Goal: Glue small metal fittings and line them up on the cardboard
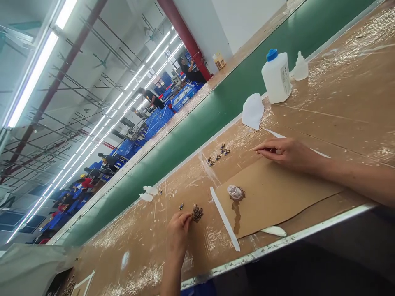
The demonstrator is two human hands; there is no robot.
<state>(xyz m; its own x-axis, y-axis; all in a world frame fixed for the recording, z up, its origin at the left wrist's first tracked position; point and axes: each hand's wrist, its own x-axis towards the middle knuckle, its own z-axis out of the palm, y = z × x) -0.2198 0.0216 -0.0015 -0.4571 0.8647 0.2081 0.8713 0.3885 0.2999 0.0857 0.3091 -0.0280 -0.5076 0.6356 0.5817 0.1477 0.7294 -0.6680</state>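
My left hand (179,231) rests on the brown taped bench (345,94), fingers curled together right beside a small heap of dark round parts (197,213); what its fingertips pinch is too small to make out. My right hand (285,151) lies further right with its fingers drawn together and pointing left, at the edge of a loose cardboard sheet (277,193). Several small dark and blue parts (218,153) lie scattered just left of it. A small clear cap (235,191) sits on the cardboard in a wet stain.
A white bottle with a blue cap (276,77) and a small clear dropper bottle (300,67) stand at the back right, with a white cloth (252,111) beside them. A green conveyor belt (216,111) runs behind the bench. Other people work by blue crates (157,119) far off.
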